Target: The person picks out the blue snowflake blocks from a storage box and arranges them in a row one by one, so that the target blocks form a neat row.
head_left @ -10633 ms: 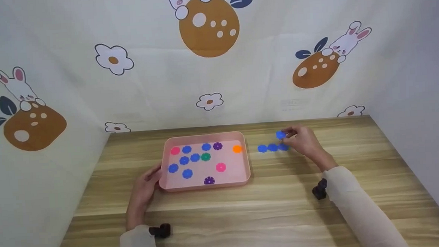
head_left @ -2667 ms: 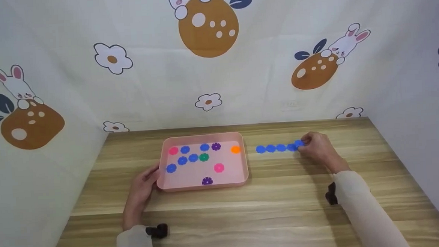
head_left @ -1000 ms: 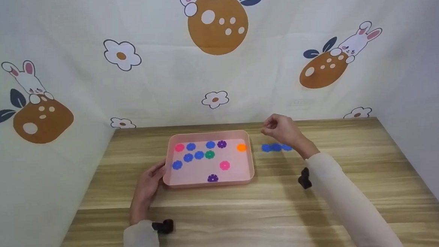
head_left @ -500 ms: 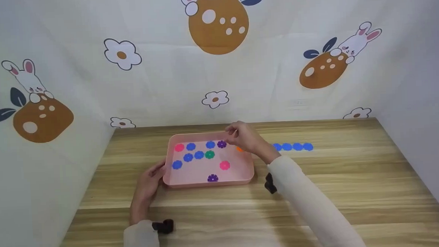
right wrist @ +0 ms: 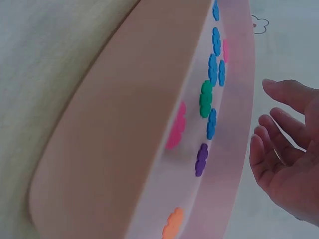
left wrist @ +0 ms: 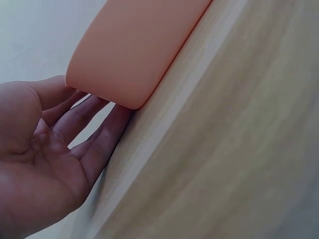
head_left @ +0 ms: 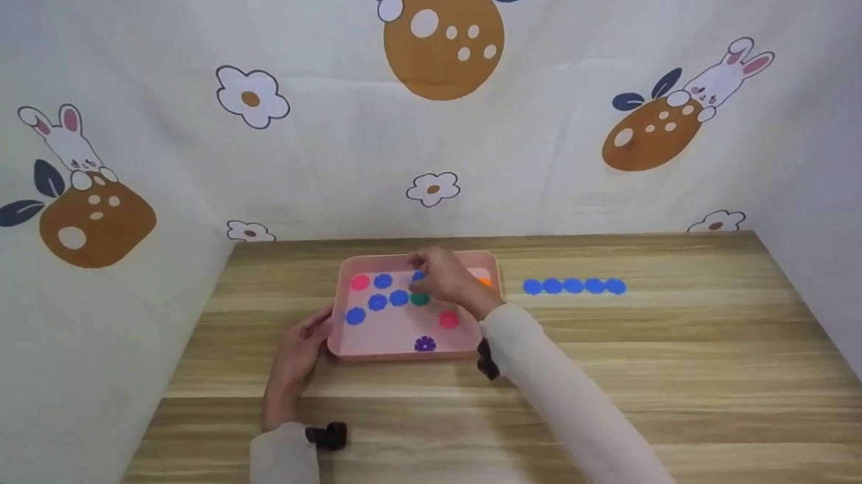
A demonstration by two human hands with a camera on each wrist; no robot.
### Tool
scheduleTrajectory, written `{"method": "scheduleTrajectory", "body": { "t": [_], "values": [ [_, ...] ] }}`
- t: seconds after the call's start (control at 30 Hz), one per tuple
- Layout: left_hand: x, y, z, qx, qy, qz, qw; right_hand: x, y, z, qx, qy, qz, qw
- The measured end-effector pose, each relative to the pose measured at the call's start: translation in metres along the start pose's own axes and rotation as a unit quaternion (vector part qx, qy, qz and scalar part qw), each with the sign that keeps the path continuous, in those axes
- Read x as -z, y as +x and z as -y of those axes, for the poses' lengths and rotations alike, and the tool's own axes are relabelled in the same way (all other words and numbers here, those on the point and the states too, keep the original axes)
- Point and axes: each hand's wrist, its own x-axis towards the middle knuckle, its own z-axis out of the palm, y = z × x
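Observation:
A shallow pink tray (head_left: 378, 357) holds several flower-shaped plastic discs. My left hand (head_left: 297, 356) touches its left end; in the left wrist view the fingers (left wrist: 92, 152) reach against the outer wall, low by the table. Over the tray is my right hand (head_left: 447, 274), its fingers loosely bent with nothing between them in the right wrist view. Close to those fingertips lie a blue disc (head_left: 418, 276) and a green disc (head_left: 419, 299). A purple disc (right wrist: 201, 160) is hidden by the hand in the head view. Right of the tray, blue discs (head_left: 573, 285) form a straight row.
More blue discs (head_left: 377, 301) lie in the tray's left half. Pink discs (head_left: 447, 319), an orange disc (head_left: 485, 282) and a second purple disc (head_left: 424, 343) share the tray. A patterned cloth (head_left: 324, 166) stands behind the wooden table (head_left: 411, 427).
The right hand has moved left from the blue row to above the tray. Over the earlier frames the row grew rightward, and a blue disc left the tray's front left. The left hand stayed.

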Motion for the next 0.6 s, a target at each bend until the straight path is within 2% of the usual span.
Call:
{"method": "scheduleTrajectory", "body": {
  "t": [0.23, 0.6],
  "values": [
    [0.001, 0.001, -0.001, 0.007, 0.005, -0.004, 1.0000, -0.016, 0.009, 0.001, -0.008, 0.006, 0.033, 0.9994],
    [-0.001, 0.001, -0.001, -0.012, -0.020, -0.008, 0.9997, -0.032, 0.011, -0.004, -0.053, 0.032, 0.031, 0.9976]
  ]
}}
